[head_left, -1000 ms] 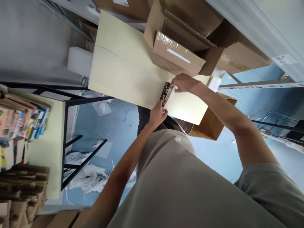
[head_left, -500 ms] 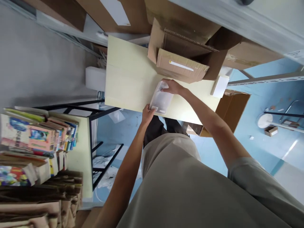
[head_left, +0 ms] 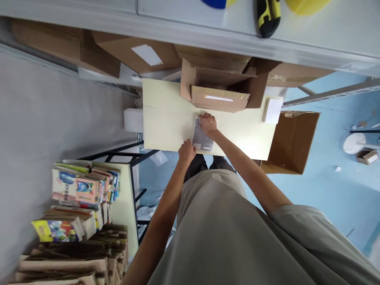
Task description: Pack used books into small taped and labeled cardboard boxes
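Books stacked on the low shelf at far left, well apart from the work. On the pale bench, near edge, left hand sits at the near-left corner of a flat clear-wrapped packet; fingers curled toward that corner, though whether they pinch it or only press cannot be told. Packet lies flat at the bench's near middle, just near of the open cardboard box. Right hand rests on the packet's far end, fingers spread and pressing down, not clenched around anything. To do this step well, judged from the pose: keep the far end pinned flat with the right palm, work the near corner with light pressure, avoid creasing the wrap. Small white block at right bench edge; second open carton on the floor beyond.
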The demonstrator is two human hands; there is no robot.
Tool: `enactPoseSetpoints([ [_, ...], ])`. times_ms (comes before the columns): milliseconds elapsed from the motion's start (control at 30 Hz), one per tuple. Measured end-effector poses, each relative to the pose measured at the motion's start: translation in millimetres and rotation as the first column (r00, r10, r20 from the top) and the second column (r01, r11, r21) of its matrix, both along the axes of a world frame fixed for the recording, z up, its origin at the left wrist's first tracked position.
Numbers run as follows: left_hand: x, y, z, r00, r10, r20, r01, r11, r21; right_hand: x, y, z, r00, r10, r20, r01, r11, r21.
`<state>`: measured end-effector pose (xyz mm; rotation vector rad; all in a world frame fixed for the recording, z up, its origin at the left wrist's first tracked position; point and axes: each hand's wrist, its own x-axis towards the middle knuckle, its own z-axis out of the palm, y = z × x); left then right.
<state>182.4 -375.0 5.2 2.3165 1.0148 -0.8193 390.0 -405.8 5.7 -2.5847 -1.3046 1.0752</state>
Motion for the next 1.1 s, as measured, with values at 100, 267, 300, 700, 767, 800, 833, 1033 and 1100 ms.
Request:
enactPoseSetpoints([
  [100,13.7,16.0,8.6,0.991,-0.056,0.119,0.055,0.998,0.014,-16.1,-10.1,19.5,0.993,-0.106,0.046,0.105,0.994,0.028],
  [267,46.1,28.0,48.0,0.895,-0.096,0.436,0.119,0.993,-0.026,-34.4,-59.1,78.7,0.995,-0.092,0.026,0.083,0.969,0.232],
  [300,54.2,30.1,60.3,0.856,-0.089,0.509,0.119,0.992,-0.027,-32.9,-70.1,93.5,0.993,-0.110,0.032,0.097,0.954,0.284],
  [700,223.9,67.6,254.4,0.311,-0.146,0.939,0.167,0.981,0.098,158.1,2.2,271.5,0.811,-0.502,0.299,0.191,0.711,0.676],
  [767,234.3,66.7,271.3,0.277,-0.157,0.948,0.140,0.983,0.122,182.6,27.1,283.6,0.793,-0.522,0.313,0.258,0.754,0.603],
  [800,234.9,65.6,276.4,0.267,-0.163,0.950,0.135,0.982,0.131,191.2,36.3,286.6,0.788,-0.526,0.321,0.291,0.776,0.559],
  [833,233.0,64.4,279.6,0.262,-0.169,0.950,0.136,0.981,0.137,197.9,43.4,287.8,0.784,-0.526,0.329,0.315,0.794,0.520],
  [1033,187.8,58.6,261.3,0.338,-0.144,0.930,0.140,0.985,0.102,217.8,52.3,272.3,0.782,-0.507,0.362,0.299,0.815,0.497],
  [1100,163.9,57.6,237.8,0.415,-0.110,0.903,0.108,0.992,0.072,214.0,40.7,266.5,0.777,-0.525,0.347,0.270,0.776,0.569],
])
